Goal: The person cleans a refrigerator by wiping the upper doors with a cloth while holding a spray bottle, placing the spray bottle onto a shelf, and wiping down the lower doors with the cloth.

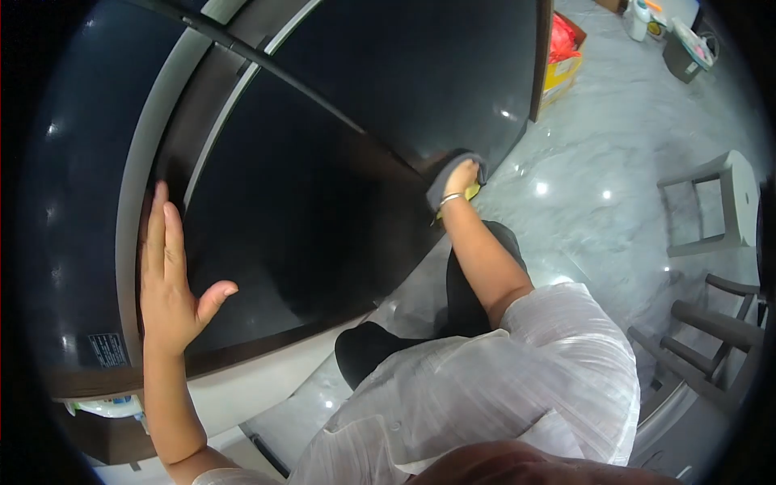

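My left hand (172,279) lies flat with its fingers stretched against the dark recessed strip beside a large glossy black panel (283,202). It holds nothing, and its thumb points to the right. My right hand (462,178) is wrapped in or closed on a dark grey cloth (440,179) with a yellow edge, at the right side of the black panel. Its fingertips are partly hidden by the cloth. A thin dark rod (299,85) runs diagonally across the panel from the upper left towards the cloth.
A grey stool (740,202) stands on the shiny floor (566,153) at the right, with a wooden chair (715,323) below it. At the upper right are a yellow box (562,74) with red plastic, a white bottle (638,22) and a dark bin (683,61).
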{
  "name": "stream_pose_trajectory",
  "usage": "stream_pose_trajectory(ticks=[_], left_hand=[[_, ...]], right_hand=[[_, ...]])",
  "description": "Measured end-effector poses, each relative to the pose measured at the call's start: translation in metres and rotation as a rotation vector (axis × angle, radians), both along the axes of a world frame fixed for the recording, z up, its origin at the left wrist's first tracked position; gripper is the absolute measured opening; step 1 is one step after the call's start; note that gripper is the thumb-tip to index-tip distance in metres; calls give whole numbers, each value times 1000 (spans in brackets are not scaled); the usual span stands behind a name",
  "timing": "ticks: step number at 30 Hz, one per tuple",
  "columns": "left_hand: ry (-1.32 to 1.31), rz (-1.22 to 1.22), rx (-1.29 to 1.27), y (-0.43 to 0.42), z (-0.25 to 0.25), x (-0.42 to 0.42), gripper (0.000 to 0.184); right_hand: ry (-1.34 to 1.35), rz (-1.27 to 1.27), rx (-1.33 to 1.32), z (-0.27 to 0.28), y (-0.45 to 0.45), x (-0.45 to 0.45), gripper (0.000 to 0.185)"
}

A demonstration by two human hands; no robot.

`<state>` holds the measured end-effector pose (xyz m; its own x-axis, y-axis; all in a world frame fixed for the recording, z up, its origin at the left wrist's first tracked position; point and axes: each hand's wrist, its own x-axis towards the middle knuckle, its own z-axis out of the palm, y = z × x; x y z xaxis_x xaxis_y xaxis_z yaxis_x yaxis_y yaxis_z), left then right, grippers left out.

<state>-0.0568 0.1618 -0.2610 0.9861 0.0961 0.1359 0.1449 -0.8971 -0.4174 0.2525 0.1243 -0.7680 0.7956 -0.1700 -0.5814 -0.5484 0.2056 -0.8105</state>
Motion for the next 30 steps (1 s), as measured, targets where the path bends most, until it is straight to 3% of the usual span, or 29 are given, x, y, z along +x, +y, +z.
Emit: stream_pose_trajectory(ticks=[2, 4, 7, 8, 10, 11, 12, 13, 14, 16, 18, 20, 22, 23, 24, 26, 28, 30], left_hand=[[-22, -18, -18, 1, -1, 0, 110], [-15, -27, -25, 2, -1, -2, 111], [-28, -30, -66, 2, -1, -2, 110], [-18, -12, -67, 2, 0, -4, 110], [6, 27, -67, 1, 1, -6, 109], [1, 21, -81, 1, 1, -5, 108], [10, 26, -70, 3, 1, -6, 108], [16, 31, -58, 3, 2, -6, 107], [28, 35, -47, 2, 3, -6, 107], [39, 24, -48, 2, 4, -6, 104], [28, 21, -52, 2, 4, -4, 102], [5, 28, -62, -1, 2, -3, 101], [4, 32, -54, -1, 2, -4, 100], [7, 33, -50, -1, 2, -3, 99], [9, 31, -36, -1, 3, -3, 98], [8, 26, -10, -3, 3, -3, 97], [8, 29, 24, -5, 4, -4, 96], [4, 34, 43, -7, 5, -1, 95]], right_hand=[[-575, -168, 93, 87, 9, -1, 37], [-1144, -126, -188, 216, -2, -14, 50], [-1520, -78, -194, 339, -15, -16, 55], [-1602, -82, -216, 368, -21, -18, 54], [-1769, -143, -213, 400, -34, 3, 69], [-1770, -86, -107, 403, -34, 23, 69], [-1737, -201, -111, 403, -25, 42, 58], [-1565, -25, -105, 410, -39, 59, 52], [-1498, -79, -116, 402, -36, 93, 49], [-1446, -343, -163, 395, -30, 168, 49], [-1272, -225, -143, 392, -43, 232, 51], [-1215, -334, -172, 383, -44, 306, 51], [-1177, -184, -110, 350, -37, 387, 50], [-1197, -235, -124, 338, -38, 389, 46], [-1067, -185, 40, 342, -52, 361, 39], [-834, -110, -214, 312, -63, 328, 57], [-899, -226, -435, 232, -62, 336, 67], [-715, 97, -623, 162, -90, 311, 66]])
